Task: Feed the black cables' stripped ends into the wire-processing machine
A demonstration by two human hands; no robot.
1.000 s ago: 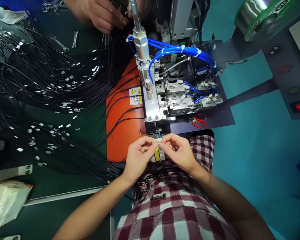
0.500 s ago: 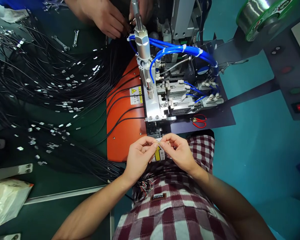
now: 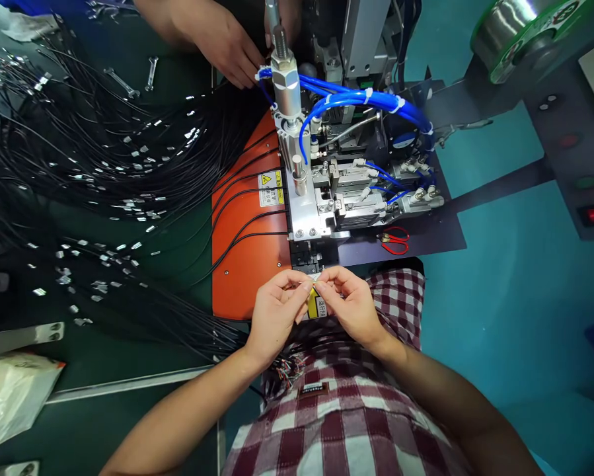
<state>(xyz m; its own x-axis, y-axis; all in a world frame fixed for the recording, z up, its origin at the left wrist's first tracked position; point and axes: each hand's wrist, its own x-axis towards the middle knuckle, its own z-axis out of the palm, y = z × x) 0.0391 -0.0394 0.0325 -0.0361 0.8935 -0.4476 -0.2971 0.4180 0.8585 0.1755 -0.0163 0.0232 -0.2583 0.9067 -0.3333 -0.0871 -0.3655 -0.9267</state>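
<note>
My left hand (image 3: 279,311) and my right hand (image 3: 349,303) meet fingertip to fingertip over the yellow arrow label (image 3: 316,305) at the machine's near end. Both are closed in a pinch; what lies between the fingertips is too small to make out. Just beyond them is the metal press machine (image 3: 304,208) with blue air tubes. To its left, black cables run across the orange cover (image 3: 250,264) into the machine. A bundle of cable ends with bared coloured wires (image 3: 289,370) hangs by my lap, below my left wrist.
Many black cables (image 3: 143,178) with metal connectors spread over the table at left. Red-handled snips (image 3: 394,240) lie right of the machine, a solder spool (image 3: 519,33) at upper right. Another person's hand (image 3: 230,49) is at the top. Two wrenches (image 3: 151,74) lie upper left.
The other person's hand at the top has shifted slightly right and down. My own hands stay pinched together in nearly the same place.
</note>
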